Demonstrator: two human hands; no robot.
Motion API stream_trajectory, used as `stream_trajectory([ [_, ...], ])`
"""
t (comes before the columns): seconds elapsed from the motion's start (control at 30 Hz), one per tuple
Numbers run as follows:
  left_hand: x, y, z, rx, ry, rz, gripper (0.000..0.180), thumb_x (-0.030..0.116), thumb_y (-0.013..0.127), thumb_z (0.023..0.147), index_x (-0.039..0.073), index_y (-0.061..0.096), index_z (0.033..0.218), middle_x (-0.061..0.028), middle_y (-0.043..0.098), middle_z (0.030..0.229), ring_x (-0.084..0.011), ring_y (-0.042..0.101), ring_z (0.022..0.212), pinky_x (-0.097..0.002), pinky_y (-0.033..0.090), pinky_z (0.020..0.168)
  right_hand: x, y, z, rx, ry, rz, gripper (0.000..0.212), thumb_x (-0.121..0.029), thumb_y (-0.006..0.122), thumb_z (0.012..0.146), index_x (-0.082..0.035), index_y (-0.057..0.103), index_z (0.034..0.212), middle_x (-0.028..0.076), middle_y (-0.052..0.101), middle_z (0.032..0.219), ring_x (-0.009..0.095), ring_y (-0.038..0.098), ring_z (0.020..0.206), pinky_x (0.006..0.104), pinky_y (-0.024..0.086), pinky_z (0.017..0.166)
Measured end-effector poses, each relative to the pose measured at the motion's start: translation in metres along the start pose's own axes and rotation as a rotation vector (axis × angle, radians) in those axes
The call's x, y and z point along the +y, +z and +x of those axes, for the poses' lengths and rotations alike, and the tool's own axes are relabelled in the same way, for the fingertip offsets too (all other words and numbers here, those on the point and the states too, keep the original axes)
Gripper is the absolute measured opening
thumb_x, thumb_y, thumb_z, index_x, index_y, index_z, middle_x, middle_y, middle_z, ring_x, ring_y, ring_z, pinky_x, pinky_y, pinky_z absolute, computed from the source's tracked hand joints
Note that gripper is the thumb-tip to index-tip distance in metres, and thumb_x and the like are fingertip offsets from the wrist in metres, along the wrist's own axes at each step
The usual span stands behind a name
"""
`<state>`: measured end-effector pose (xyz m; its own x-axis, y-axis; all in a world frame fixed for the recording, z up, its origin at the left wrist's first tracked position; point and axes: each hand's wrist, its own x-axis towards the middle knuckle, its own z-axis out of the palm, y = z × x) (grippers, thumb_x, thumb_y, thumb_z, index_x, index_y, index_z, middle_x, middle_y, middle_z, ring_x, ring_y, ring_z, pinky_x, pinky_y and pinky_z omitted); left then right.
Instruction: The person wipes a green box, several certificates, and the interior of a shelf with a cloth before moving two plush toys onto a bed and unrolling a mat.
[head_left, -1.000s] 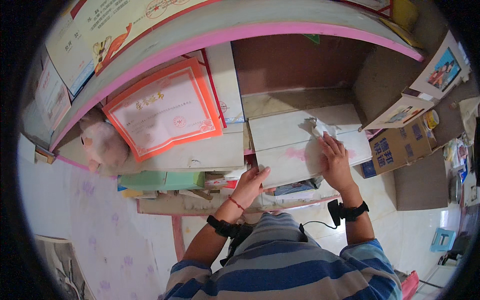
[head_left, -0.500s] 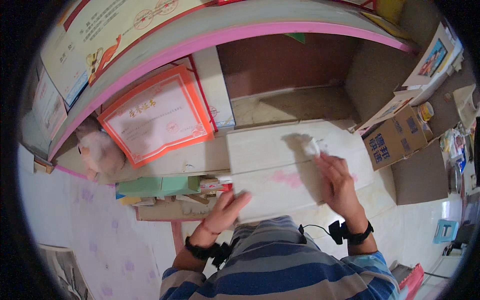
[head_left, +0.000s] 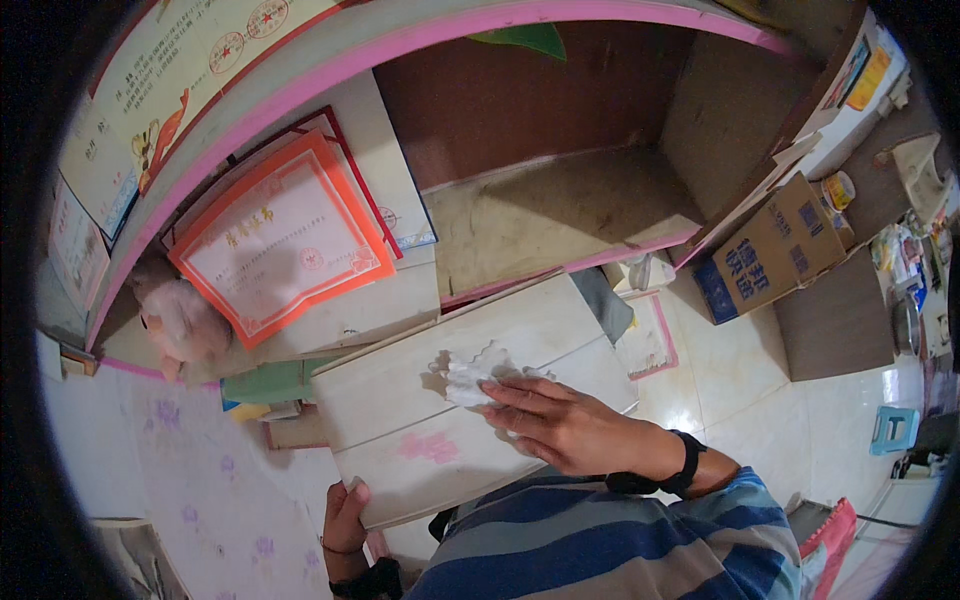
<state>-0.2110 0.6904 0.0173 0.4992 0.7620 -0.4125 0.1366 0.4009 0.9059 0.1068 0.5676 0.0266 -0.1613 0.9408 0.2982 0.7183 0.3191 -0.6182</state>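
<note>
Left hand (head_left: 347, 515) clamped on flat rectangular panel (head_left: 395, 405), right hand (head_left: 560, 425) closed over crumpled white tissue (head_left: 465, 372)

The wipe (head_left: 463, 380) under the right hand (head_left: 565, 430) looks crumpled and matt, the board (head_left: 385, 400) beneath smooth; rightward, floor tiles (head_left: 737, 368) look glossy.

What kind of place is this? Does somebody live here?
Probably a room in someone's home: a pale pink plush toy and an orange-bordered paper certificate sit on pink-edged shelving, with a small blue stool on the floor.
</note>
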Motion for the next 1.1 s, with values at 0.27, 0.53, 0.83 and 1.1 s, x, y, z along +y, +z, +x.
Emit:
stream_trajectory([
  [0.27,-0.008,-0.001,-0.021,0.144,0.0,0.024,0.027,0.025,0.058,0.082,-0.001,0.06,0.088,-0.0045,0.061,0.081,-0.0121,0.056,0.071,-0.0257,0.045,0.065,0.005,0.003,0.011,0.011,-0.063,0.017,0.042,0.001,0.061,0.067,0.004,0.055,0.109,0.016,0.05,0.114,0.026,0.049,0.097,0.0324,0.042,0.085],
  [0.53,-0.001,-0.009,-0.023,0.179,0.036,-0.001,0.025,0.021,0.055,0.082,-0.002,0.058,0.094,-0.0042,0.06,0.083,-0.0116,0.055,0.074,-0.026,0.045,0.067,-0.003,-0.016,0.016,0.17,-0.016,0.328,0.043,0.004,0.058,0.07,-0.003,0.055,0.112,0.015,0.054,0.109,0.031,0.052,0.09,0.035,0.044,0.08],
  [0.83,0.023,-0.002,-0.014,0.116,0.012,0.004,0.023,0.017,0.052,0.084,-0.002,0.059,0.095,-0.0032,0.061,0.084,-0.0112,0.055,0.075,-0.0251,0.043,0.068,0.021,-0.069,0.003,0.746,0.311,0.162,0.031,-0.007,0.054,0.083,-0.003,0.055,0.114,0.012,0.055,0.113,0.018,0.052,0.102,0.0293,0.044,0.083],
  [1.1,0.014,-0.01,-0.014,0.106,0.074,-0.016,0.025,0.018,0.052,0.084,-0.002,0.059,0.098,-0.0043,0.061,0.089,-0.011,0.055,0.077,-0.0245,0.043,0.071,0.043,-0.08,-0.013,0.856,0.442,0.191,0.033,-0.013,0.056,0.085,-0.001,0.053,0.116,0.01,0.055,0.115,0.014,0.052,0.101,0.0265,0.04,0.087],
])
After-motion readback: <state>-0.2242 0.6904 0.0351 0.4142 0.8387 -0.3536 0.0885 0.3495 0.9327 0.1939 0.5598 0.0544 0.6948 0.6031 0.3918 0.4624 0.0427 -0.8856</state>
